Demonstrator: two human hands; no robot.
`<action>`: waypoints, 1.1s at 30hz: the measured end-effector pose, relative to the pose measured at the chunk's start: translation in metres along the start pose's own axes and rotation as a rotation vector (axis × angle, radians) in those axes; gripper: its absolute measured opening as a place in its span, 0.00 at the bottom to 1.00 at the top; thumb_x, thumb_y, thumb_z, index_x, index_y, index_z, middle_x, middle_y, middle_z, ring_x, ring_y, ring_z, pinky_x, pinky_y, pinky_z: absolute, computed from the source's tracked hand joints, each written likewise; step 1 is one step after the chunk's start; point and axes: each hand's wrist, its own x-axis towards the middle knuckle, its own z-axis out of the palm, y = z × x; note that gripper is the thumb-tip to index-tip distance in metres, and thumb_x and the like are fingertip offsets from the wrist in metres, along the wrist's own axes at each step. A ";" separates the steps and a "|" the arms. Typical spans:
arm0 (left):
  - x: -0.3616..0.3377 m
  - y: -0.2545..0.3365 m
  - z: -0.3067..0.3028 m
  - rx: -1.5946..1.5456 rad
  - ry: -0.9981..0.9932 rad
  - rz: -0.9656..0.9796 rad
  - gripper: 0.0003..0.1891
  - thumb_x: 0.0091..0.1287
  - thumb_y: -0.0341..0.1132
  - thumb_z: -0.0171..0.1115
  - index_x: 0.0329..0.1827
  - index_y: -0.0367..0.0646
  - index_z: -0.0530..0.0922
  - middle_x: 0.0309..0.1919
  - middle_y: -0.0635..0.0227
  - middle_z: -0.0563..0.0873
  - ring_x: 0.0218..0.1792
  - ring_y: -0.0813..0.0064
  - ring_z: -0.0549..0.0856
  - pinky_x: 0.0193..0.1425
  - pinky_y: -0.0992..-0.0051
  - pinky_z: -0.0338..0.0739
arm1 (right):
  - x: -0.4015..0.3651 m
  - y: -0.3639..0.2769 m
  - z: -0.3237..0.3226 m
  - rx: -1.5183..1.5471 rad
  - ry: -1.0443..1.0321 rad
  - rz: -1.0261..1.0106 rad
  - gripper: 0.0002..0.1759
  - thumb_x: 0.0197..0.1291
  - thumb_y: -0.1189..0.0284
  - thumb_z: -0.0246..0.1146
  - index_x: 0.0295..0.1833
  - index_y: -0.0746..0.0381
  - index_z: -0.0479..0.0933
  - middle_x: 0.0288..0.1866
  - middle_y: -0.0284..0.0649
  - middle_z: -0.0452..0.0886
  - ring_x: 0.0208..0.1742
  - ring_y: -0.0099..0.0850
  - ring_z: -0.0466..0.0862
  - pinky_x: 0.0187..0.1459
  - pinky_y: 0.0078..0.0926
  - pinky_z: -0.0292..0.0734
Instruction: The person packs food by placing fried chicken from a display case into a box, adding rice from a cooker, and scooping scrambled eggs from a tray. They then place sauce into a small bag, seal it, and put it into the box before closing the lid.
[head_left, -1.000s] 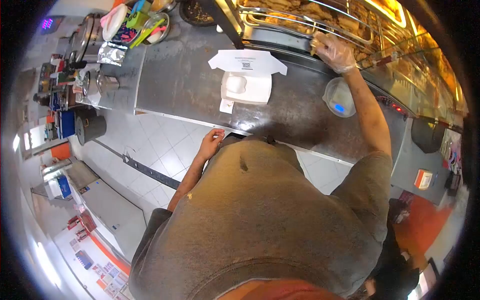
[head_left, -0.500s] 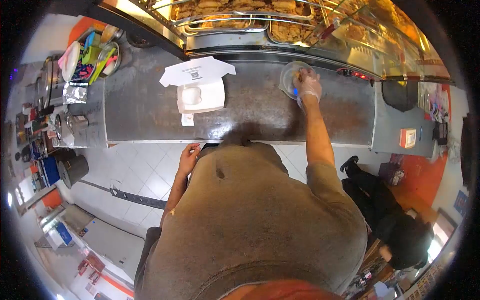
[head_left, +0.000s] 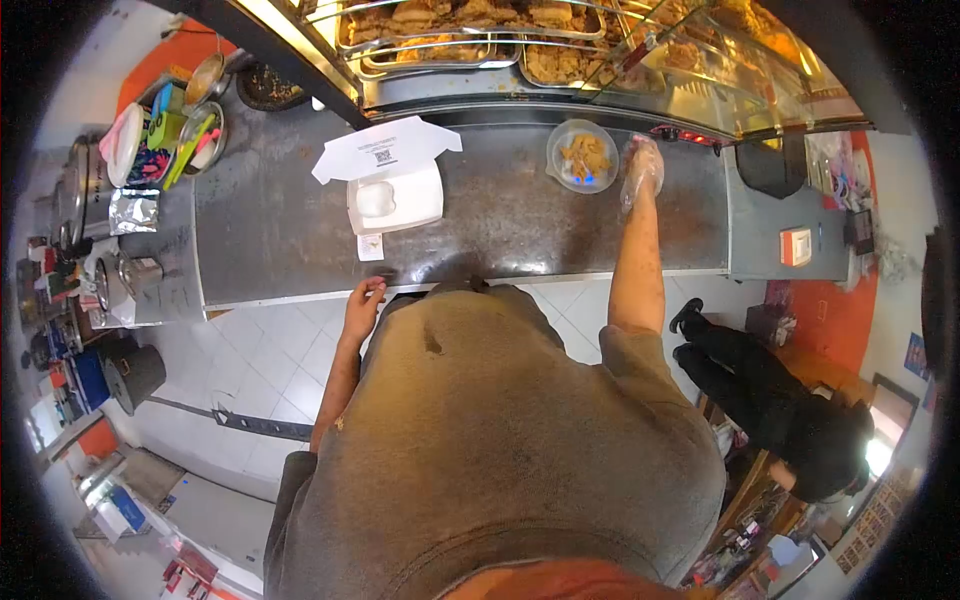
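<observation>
My right hand (head_left: 642, 168), in a clear plastic glove, is beside the right rim of a round clear plastic bowl (head_left: 566, 176), apart from it. How its fingers are set cannot be made out. Brown crumbly food pieces (head_left: 588, 158) lie in the bowl. My bare left hand (head_left: 364, 304) hangs at the counter's front edge, its fingers loosely bent and nothing visible in them. Beyond it stands an open white cardboard box (head_left: 422, 196) with a small white cup-like item (head_left: 377, 200) inside. A small paper slip (head_left: 370, 247) lies before the box.
A heated glass display case (head_left: 690, 110) with trays of fried food (head_left: 470, 45) borders the grey counter (head_left: 500, 220) at the back. Bowls and utensils (head_left: 200, 135) crowd the left end. At right sits a small box (head_left: 796, 246); a person in black (head_left: 790, 400) is behind.
My right hand has come out of the bowl and moved right, uncovering the food pieces. My left hand remains by the counter edge. The whole view has shifted slightly.
</observation>
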 end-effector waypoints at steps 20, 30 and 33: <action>0.021 0.003 -0.047 -0.089 0.061 0.050 0.15 0.67 0.42 0.59 0.51 0.44 0.78 0.36 0.71 0.82 0.34 0.80 0.79 0.34 0.78 0.72 | -0.068 -0.001 0.000 -0.818 -0.069 0.194 0.17 0.57 0.72 0.59 0.52 0.64 0.75 0.38 0.41 0.83 0.32 0.37 0.83 0.34 0.35 0.81; 0.085 0.032 -0.034 0.098 0.201 0.350 0.16 0.62 0.37 0.64 0.50 0.40 0.77 0.40 0.61 0.83 0.37 0.70 0.80 0.45 0.73 0.75 | -0.188 -0.051 0.029 0.065 -0.185 0.304 0.25 0.59 0.75 0.55 0.64 0.56 0.68 0.26 0.41 0.77 0.18 0.27 0.74 0.19 0.22 0.73; 0.099 0.018 -0.024 0.131 0.319 0.431 0.17 0.60 0.37 0.66 0.50 0.40 0.78 0.41 0.59 0.82 0.38 0.67 0.80 0.44 0.71 0.75 | -0.209 -0.050 0.056 -0.032 -0.336 0.306 0.32 0.60 0.73 0.56 0.71 0.51 0.60 0.26 0.41 0.76 0.17 0.27 0.73 0.19 0.25 0.71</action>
